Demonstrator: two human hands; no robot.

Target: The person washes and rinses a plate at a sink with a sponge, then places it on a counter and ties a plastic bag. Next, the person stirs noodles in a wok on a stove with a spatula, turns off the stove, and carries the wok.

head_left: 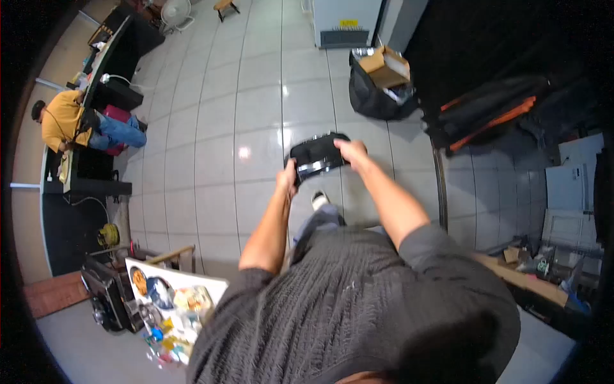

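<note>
Black, roughly rectangular object (316, 152) with a glossy, seemingly hard-plastic edge is held out before the person, above the pale grey square-tiled floor (208, 147), with the bare left hand (288, 178) closed on one end and the bare right hand (352, 154) on the other. It looks stiff and probably fairly light, though its weight cannot be told. Its shiny edge may be slippery and scratch easily, so the two gripped ends seem the surest holds.
</note>
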